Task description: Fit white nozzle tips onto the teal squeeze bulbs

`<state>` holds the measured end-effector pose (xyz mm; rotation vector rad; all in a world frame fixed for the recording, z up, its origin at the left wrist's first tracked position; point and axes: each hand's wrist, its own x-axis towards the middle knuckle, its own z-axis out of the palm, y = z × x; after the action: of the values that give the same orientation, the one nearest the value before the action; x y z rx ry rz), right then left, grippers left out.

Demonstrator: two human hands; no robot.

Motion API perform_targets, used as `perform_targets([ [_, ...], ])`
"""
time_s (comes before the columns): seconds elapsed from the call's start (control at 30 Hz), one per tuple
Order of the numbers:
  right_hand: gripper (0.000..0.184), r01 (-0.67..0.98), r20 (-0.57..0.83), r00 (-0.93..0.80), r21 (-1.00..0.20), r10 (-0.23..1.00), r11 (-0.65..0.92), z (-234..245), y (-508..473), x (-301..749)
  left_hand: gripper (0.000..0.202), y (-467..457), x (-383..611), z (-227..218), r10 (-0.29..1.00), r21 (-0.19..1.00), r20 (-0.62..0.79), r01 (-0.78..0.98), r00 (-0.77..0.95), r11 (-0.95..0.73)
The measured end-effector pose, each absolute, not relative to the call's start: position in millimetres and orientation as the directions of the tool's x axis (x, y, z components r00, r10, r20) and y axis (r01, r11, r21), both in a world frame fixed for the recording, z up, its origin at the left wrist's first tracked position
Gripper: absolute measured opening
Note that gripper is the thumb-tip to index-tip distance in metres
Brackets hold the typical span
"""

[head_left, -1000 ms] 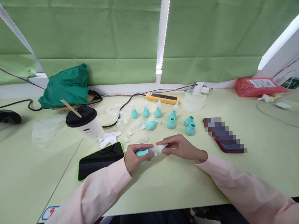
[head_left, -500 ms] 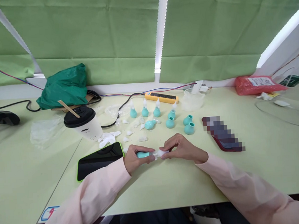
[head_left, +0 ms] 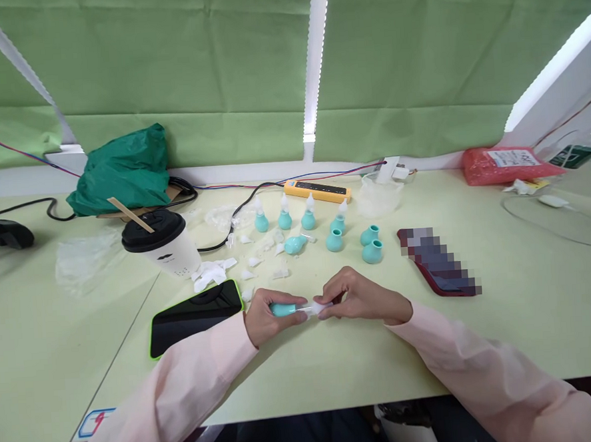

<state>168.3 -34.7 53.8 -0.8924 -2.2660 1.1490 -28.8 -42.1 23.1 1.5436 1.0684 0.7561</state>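
Observation:
My left hand [head_left: 267, 314] is closed round a teal rubber bulb [head_left: 283, 309] lying sideways just above the table. My right hand [head_left: 363, 296] pinches the clear white tip [head_left: 317, 307] at the bulb's open end. The two hands meet near the table's front middle. Behind them stand several teal bulbs with white tips [head_left: 284, 216] in a row, one bulb lying down [head_left: 295, 245], and three bulbs without tips [head_left: 372, 250]. Loose white tips [head_left: 280, 272] lie scattered between.
A black-lidded paper cup [head_left: 163, 244] with a wooden stirrer and a green-cased phone [head_left: 196, 316] sit to the left. A dark red phone [head_left: 441, 263] lies right. A green bag [head_left: 122, 170], yellow power strip [head_left: 316, 191], cables and a red packet [head_left: 507, 164] line the back edge.
The view has shifted slightly. Both hands keep hold of the bulb and tip and have drawn a little closer together, the tip pressed further toward the bulb.

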Motion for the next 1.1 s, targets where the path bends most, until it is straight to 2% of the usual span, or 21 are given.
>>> perform_targets([
  [0.2, 0.014, 0.159, 0.075, -0.569, -0.967, 0.819, 0.199, 49.5, -38.4, 161.1, 0.027, -43.0, -30.1, 33.7, 0.917, 0.981, -0.019, 0.184, 0.398, -0.06],
  [0.37, 0.008, 0.044, 0.059, -0.534, -0.994, 0.844, 0.097, 52.0, -41.9, 155.7, 0.026, -43.6, -31.7, 36.7, 0.891, 0.991, 0.011, 0.112, 0.453, -0.069],
  [0.5, 0.013, 0.015, 0.119, -0.506, -0.989, 0.854, 0.147, 51.0, -43.0, 155.2, 0.027, -44.9, -31.3, 33.9, 0.869, 0.992, 0.043, 0.085, 0.494, -0.097],
  [0.63, 0.013, 0.092, 0.167, -0.348, -0.973, 0.923, 0.211, 59.4, -34.2, 159.7, 0.04, -44.6, -31.1, 30.2, 0.858, 0.993, 0.108, -0.012, 0.501, -0.117],
  [0.7, 0.013, 0.169, 0.226, -0.225, -0.949, 0.948, 0.266, 67.9, -23.7, 164.5, 0.037, -40.7, -33.4, 29.3, 0.896, 0.976, 0.205, -0.02, 0.394, -0.215],
  [0.73, 0.015, 0.226, 0.275, -0.157, -0.925, 0.949, 0.305, 71.8, -17.1, 167.1, 0.034, -37.4, -35.4, 29.1, 0.913, 0.955, 0.27, 0.037, 0.306, -0.295],
  [0.8, 0.02, 0.386, 0.387, -0.074, -0.839, 0.919, 0.384, 77.1, -2.3, 171.5, 0.028, -29.4, -40.1, 28.8, 0.896, 0.851, 0.415, 0.283, 0.156, -0.443],
  [0.87, 0.021, 0.577, 0.483, -0.086, -0.689, 0.872, 0.438, 77.6, 12.7, 173.6, 0.026, -21.7, -44.1, 28.0, 0.849, 0.656, 0.51, 0.575, 0.14, -0.489],
  [0.93, 0.023, 0.733, 0.51, -0.142, -0.521, 0.848, 0.436, 74.6, 25.6, 173.3, 0.028, -16.7, -46.0, 26.1, 0.841, 0.436, 0.497, 0.776, 0.214, -0.455],
  [1.0, 0.025, 0.833, 0.47, -0.173, -0.398, 0.865, 0.383, 70.8, 35.1, 171.9, 0.032, -14.8, -45.8, 22.9, 0.86, 0.254, 0.427, 0.875, 0.28, -0.411],
  [1.1, 0.027, 0.925, 0.394, -0.159, -0.261, 0.905, 0.276, 69.2, 41.5, 170.2, 0.032, -14.8, -44.2, 17.3, 0.885, 0.096, 0.346, 0.927, 0.312, -0.364],
])
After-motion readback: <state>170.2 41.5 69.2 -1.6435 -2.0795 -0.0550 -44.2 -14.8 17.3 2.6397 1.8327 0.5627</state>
